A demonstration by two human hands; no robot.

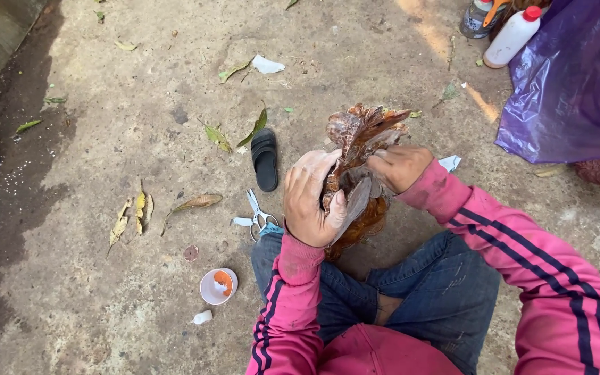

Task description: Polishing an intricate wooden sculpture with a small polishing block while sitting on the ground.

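Brown-feathered bird (359,149), looks like a chicken, held low over the concrete ground (140,292), just ahead of the person's crossed legs in blue jeans (439,292). Head not visible, so orientation is unclear; fanned feathers point away from the person.

Left hand (310,201): fingers curled and clamped around the near-left side of the bird, thumb pressing a grey feather against the body. Right hand (398,167): fingers closed, pinching into the feathers on the bird's right side. Both hands touch the bird; pink sleeves with dark stripes run back toward the camera.

All positions relative to the bird:
- Scissors (258,217): on the ground just left of it, beside the left wrist, blades open, pale handles.
- Black sandal (265,160): left, a bit further than the scissors, lying flat.
- Small white cup with an orange item inside (218,285): near-left, well apart; small white cap (203,317) just below it.
- White paper scrap (450,162): just right, behind the right hand.
- Purple plastic sheet (571,83): far right, bunched.
- White bottle with red cap (512,36): far upper right, lying tilted against the sheet's edge, next to a second clear bottle (475,17).
- Dry leaves (196,203): scattered left.
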